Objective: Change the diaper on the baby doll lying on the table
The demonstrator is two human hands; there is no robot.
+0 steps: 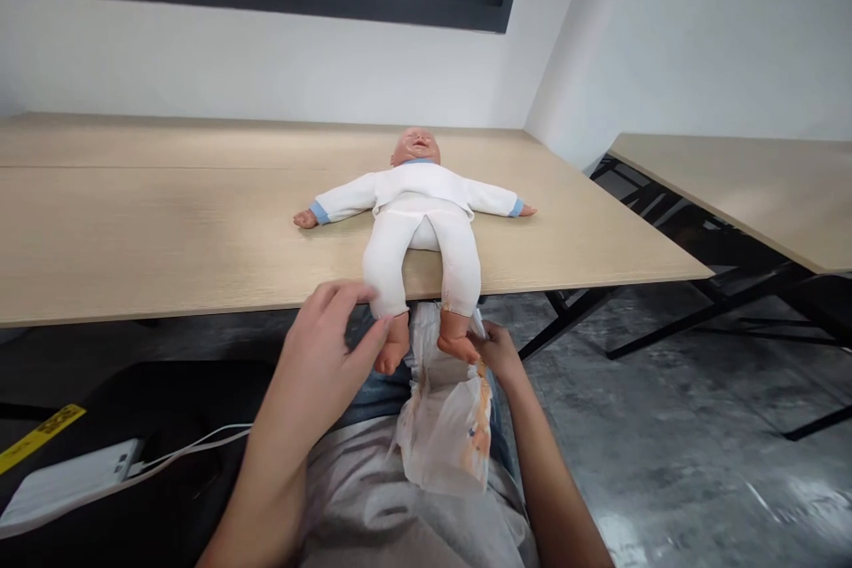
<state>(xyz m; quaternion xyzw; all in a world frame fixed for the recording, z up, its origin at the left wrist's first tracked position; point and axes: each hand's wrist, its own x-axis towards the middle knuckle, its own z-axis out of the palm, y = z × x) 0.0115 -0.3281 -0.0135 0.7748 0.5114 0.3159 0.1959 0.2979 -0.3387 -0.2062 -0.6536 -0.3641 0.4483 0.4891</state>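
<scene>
A baby doll (pixel 424 195) in white clothes with blue cuffs lies on its back on the table (pixel 200 222), arms spread, its legs hanging over the near edge toward me. My left hand (pixel 326 346) is beside the doll's leg on the left, thumb and fingers apart, fingertips at the trouser cuff and ankle. An unfolded disposable diaper (pixel 443 435), white with orange patches, hangs below the doll's feet over my lap. At its upper right edge, by the doll's other foot, my right hand (pixel 496 351) grips the diaper; the foot and diaper partly hide those fingers.
A white power bank (pixel 70 479) with cables rests on a black surface (pixel 179 408) at lower left, near a yellow label (pixel 43 437). A second table (pixel 745 186) stands to the right, with dark folding legs beneath. Behind the doll are a white wall and a barred window.
</scene>
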